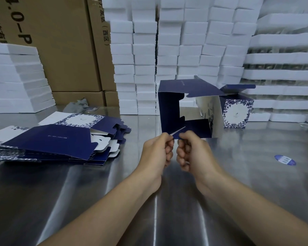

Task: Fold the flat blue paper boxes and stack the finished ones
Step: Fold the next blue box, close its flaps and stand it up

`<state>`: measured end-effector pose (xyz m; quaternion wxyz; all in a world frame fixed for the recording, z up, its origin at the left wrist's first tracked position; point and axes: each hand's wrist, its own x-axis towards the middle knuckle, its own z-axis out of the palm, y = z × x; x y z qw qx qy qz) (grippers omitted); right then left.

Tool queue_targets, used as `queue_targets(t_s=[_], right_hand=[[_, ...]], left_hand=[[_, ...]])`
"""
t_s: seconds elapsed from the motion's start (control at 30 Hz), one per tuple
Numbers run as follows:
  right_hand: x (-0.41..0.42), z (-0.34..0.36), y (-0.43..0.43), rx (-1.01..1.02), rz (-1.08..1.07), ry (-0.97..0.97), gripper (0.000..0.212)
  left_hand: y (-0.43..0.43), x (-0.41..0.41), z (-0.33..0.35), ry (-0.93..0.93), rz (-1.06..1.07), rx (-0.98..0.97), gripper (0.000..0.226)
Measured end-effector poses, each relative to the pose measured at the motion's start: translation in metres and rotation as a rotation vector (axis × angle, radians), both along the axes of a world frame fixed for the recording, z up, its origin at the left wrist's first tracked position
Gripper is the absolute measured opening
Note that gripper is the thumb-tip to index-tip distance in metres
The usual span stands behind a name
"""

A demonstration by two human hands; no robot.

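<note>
A person's left hand (156, 150) and right hand (190, 151), fingers curled, each pinch a bottom flap of a half-formed navy paper box (169, 107), its open end facing the camera, at the middle of a steel desk (96, 192). A pile of flat box blanks (52, 139) lies to the left. One folded box (237, 110) stands behind on the right, before stacked white foam trays (167, 50).

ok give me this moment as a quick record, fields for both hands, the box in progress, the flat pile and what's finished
left hand: pinches a near flap of the half-folded box
right hand: pinches the adjoining flap of the same box
half-folded box: open end faces the camera, flaps not closed
flat pile: on the steel table, left side
finished box: one, upright, behind and to the right, top flap open
</note>
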<state>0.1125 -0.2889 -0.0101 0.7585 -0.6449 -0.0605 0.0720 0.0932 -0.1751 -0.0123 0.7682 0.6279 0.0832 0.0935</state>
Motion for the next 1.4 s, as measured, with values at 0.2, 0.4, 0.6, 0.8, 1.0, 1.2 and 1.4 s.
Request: queue_targets(t_s=[0.2,0.4,0.6,0.8,1.0,1.2,1.4], right_hand=[[-0.002,-0.001,0.001,0.005,0.019,-0.026,0.036],[-0.001,-0.001,0.002,0.022,-0.03,-0.039,0.033],[-0.001,-0.002,0.001,0.013,-0.026,0.001,0.034],[0.005,-0.002,0.0,0.03,-0.069,-0.016,0.035],[0.002,0.0,0.002,0.02,0.006,-0.04,0.041],[0.006,-0.001,-0.002,0.057,-0.104,-0.024,0.037],[0.007,0.0,-0.003,0.04,-0.038,-0.022,0.035]], left_hand=[[-0.002,-0.001,0.001,-0.022,-0.034,0.033,0.032],[-0.008,-0.007,0.001,-0.058,-0.05,0.073,0.028],[-0.008,-0.007,0.002,-0.08,0.001,0.116,0.026],[-0.005,-0.007,0.001,-0.045,-0.006,0.067,0.034],[-0.006,-0.005,0.002,-0.047,-0.061,0.074,0.04],[-0.004,-0.005,0.005,-0.026,-0.018,0.087,0.036],[-0.003,-0.007,0.005,-0.017,-0.033,0.07,0.041]])
